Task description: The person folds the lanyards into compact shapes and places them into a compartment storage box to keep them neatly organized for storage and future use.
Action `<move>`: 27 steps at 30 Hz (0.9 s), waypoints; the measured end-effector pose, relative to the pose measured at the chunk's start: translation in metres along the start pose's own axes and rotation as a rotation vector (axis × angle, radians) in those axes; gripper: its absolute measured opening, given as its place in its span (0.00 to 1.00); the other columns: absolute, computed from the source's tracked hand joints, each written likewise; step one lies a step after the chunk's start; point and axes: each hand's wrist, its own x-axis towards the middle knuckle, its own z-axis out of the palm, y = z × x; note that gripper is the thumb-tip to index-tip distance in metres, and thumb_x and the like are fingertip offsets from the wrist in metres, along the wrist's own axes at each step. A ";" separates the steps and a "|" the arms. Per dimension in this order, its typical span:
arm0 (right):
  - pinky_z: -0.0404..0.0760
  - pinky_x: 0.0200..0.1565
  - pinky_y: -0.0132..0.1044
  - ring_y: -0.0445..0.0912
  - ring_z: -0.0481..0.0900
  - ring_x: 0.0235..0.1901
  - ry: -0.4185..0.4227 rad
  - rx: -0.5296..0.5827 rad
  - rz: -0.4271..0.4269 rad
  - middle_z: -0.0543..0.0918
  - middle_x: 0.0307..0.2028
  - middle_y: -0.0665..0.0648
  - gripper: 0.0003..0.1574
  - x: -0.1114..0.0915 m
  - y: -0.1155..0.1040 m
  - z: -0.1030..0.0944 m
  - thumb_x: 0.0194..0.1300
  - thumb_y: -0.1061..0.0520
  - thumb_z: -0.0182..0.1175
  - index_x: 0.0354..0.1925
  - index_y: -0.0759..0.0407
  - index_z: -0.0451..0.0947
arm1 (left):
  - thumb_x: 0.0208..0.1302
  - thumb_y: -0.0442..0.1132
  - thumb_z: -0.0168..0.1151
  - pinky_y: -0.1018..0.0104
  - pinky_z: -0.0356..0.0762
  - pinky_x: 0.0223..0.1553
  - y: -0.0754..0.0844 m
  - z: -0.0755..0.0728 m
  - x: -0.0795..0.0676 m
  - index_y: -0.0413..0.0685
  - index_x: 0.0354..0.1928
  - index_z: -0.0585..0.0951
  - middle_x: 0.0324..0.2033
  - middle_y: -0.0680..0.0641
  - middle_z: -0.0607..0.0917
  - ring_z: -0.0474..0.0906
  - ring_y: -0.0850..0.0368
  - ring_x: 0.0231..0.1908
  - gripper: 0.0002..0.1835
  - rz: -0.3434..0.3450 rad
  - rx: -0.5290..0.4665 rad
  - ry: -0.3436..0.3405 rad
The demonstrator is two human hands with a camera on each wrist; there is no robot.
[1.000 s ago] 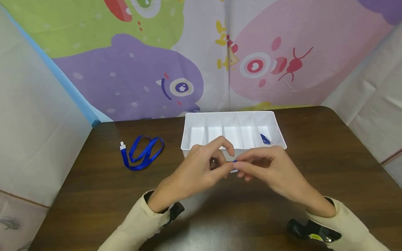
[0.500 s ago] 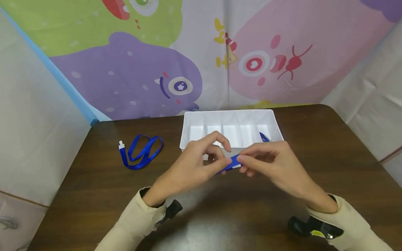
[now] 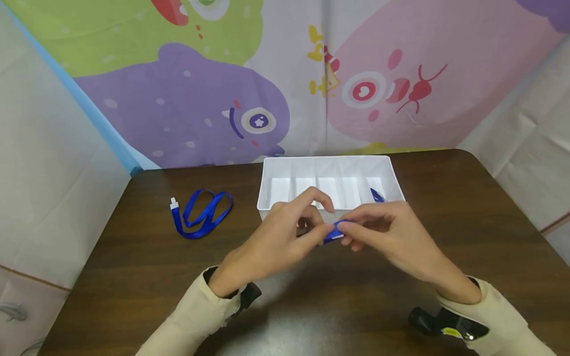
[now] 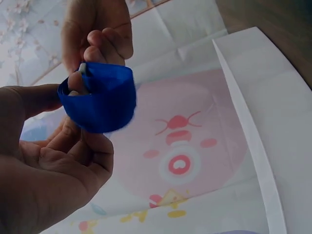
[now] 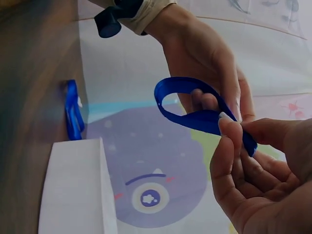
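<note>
In the head view, the left hand (image 3: 280,237) and right hand (image 3: 389,232) are pinching a blue strap (image 3: 336,231) at centre, covering much of it and hiding part of a white tray (image 3: 279,170) behind. In the left wrist view, the strap is looping at left, both hands running off the frame. In the right wrist view, a blue lanyard (image 5: 72,100) is lying at left, its shape unclear.
</note>
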 end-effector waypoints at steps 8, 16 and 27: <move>0.85 0.32 0.40 0.50 0.85 0.25 0.111 -0.055 -0.050 0.87 0.28 0.53 0.05 -0.003 -0.009 -0.012 0.64 0.63 0.67 0.40 0.60 0.86 | 0.66 0.37 0.67 0.71 0.76 0.28 0.003 -0.016 -0.003 0.49 0.50 0.74 0.24 0.59 0.80 0.75 0.66 0.27 0.14 -0.033 -0.014 0.005; 0.85 0.34 0.36 0.48 0.86 0.25 0.142 -0.058 -0.109 0.88 0.29 0.58 0.06 -0.003 -0.012 -0.021 0.64 0.67 0.65 0.41 0.63 0.86 | 0.62 0.34 0.69 0.67 0.76 0.45 0.002 -0.025 -0.005 0.43 0.54 0.79 0.45 0.51 0.83 0.77 0.62 0.43 0.18 0.116 0.247 0.055; 0.85 0.34 0.35 0.48 0.86 0.26 0.170 -0.060 -0.128 0.87 0.29 0.59 0.07 -0.007 -0.016 -0.029 0.64 0.69 0.65 0.41 0.64 0.86 | 0.61 0.33 0.70 0.67 0.74 0.50 0.010 -0.028 -0.006 0.43 0.38 0.82 0.52 0.46 0.78 0.74 0.56 0.49 0.06 0.160 0.359 0.145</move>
